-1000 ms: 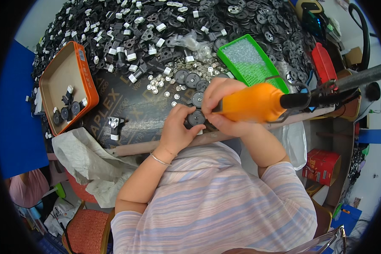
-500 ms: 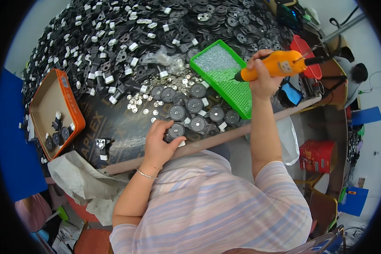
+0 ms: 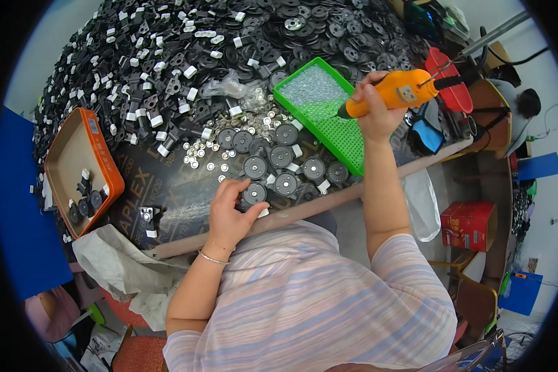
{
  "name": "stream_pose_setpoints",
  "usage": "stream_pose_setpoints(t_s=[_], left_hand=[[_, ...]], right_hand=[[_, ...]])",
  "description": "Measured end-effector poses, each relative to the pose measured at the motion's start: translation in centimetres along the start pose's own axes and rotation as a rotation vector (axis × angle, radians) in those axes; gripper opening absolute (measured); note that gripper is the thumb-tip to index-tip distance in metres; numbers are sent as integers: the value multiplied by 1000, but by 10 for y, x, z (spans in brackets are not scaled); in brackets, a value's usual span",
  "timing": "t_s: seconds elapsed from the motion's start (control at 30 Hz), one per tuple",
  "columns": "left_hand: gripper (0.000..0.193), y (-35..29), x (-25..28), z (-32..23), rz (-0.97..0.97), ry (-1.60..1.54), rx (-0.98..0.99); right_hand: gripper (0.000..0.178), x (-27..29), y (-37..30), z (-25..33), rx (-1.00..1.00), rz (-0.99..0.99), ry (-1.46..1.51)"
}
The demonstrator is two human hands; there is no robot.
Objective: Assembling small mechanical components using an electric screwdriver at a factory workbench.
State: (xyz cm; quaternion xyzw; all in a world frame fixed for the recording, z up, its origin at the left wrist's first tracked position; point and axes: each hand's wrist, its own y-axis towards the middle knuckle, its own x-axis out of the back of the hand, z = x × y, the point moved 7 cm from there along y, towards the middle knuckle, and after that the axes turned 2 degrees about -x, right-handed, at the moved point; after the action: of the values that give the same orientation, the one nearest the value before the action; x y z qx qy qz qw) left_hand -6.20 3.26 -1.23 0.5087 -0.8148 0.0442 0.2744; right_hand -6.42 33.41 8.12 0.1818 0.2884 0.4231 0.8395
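My left hand has its thumb and fingers round the rim of a round black wheel-like part near the table's front edge. Several similar black discs, some with white blocks beside them, lie just beyond it. In my right hand is an orange electric screwdriver, gripped round its body. Its tip points down and left over a green perforated tray, whose far end holds many small silvery screws. Small round metal pieces are scattered left of the discs.
A large heap of black parts with white ends fills the back of the table. At the left, an orange-rimmed tray holds a few parts. A lone part lies in front of it. A red basket stands at the right.
My right hand and the screwdriver have shifted slightly left over the green tray. My left hand stays at the same black wheel-like part; the whole view has shifted a little.
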Motion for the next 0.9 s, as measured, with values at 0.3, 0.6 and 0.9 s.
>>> stream_pose_setpoints(t_s=[0.3,0.6,0.9], left_hand=[[52,0,1,0,-3,7,-9],[50,0,2,-1,-4,-31,-3],[47,1,1,2,16,-81,28]], right_hand=[[24,2,-2,-3,-6,21,99],[25,-6,0,17,2,22,104],[29,-120,-76,48,-161,550,293]])
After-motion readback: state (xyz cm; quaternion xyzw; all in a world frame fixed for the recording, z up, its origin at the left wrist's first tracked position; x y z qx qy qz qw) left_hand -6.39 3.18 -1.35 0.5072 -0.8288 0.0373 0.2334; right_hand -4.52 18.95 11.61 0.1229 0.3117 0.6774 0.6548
